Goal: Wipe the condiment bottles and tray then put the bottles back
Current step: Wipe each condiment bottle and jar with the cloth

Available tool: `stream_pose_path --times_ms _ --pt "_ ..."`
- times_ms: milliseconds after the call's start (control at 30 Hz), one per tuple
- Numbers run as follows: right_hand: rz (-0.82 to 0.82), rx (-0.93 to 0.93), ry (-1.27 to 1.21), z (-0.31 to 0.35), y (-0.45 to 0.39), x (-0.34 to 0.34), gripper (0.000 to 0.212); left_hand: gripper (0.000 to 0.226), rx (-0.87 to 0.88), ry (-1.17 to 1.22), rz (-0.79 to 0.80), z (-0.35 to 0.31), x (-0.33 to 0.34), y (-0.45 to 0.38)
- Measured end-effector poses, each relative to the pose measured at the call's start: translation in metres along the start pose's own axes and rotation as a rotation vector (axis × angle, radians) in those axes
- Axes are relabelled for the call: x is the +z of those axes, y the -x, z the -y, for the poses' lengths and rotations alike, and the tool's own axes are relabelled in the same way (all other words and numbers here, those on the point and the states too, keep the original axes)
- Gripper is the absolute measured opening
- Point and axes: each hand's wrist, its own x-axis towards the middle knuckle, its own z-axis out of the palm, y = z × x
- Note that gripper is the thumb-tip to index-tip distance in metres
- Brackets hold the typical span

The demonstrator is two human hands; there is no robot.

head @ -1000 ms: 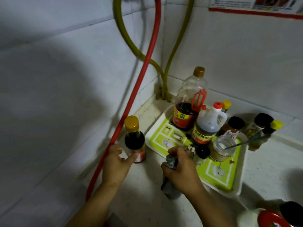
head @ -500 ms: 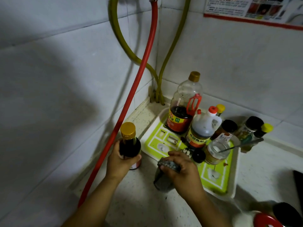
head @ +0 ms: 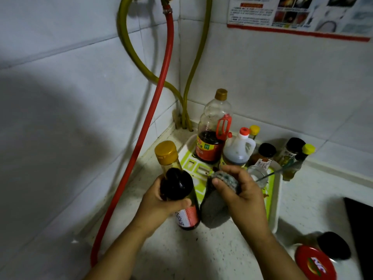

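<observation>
We had our left hand [head: 159,203] wrapped round the bottle [head: 177,186], lifted at nine o'clock of the tray [head: 275,199]. Our right hand [head: 240,197] clutched the cloth [head: 214,209] beside it. Wiping this bottle seemed in hand; next, cloth against glass.

A dark sauce bottle [head: 178,188] with a gold cap and red label is held tilted above the counter beside a grey cloth [head: 217,201]. The green-and-white tray [head: 275,203] carries a large soy sauce bottle [head: 212,134], a vinegar jug [head: 238,148] and small jars.
</observation>
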Motion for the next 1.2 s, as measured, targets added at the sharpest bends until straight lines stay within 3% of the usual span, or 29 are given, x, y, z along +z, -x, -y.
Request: stream_pose_path --times_ms 133,267,467,667,1033,1200 --pt "-0.079 -0.107 -0.067 0.027 0.005 0.002 0.033 0.077 0.026 -0.077 0.049 -0.008 0.023 0.010" --pt "-0.082 -0.213 -0.045 0.032 0.016 0.011 0.036 0.074 0.035 -0.142 0.095 -0.009 0.041 0.018" --pt "0.186 -0.180 -0.042 0.016 0.034 0.000 0.049 0.069 0.100 -0.230 0.130 -0.014 0.052 0.031" --pt "0.406 -0.004 -0.179 0.002 0.032 -0.025 0.055 0.071 0.083 -0.249 0.195 -0.022 0.046 0.040" --pt "0.427 0.270 -0.122 -0.033 0.045 -0.034 0.062 0.070 0.118 -0.042 0.265 -0.045 0.040 0.040" --pt "0.485 0.284 -0.042 -0.027 0.045 -0.033 0.065 0.072 0.089 0.028 0.190 -0.044 0.039 0.038"
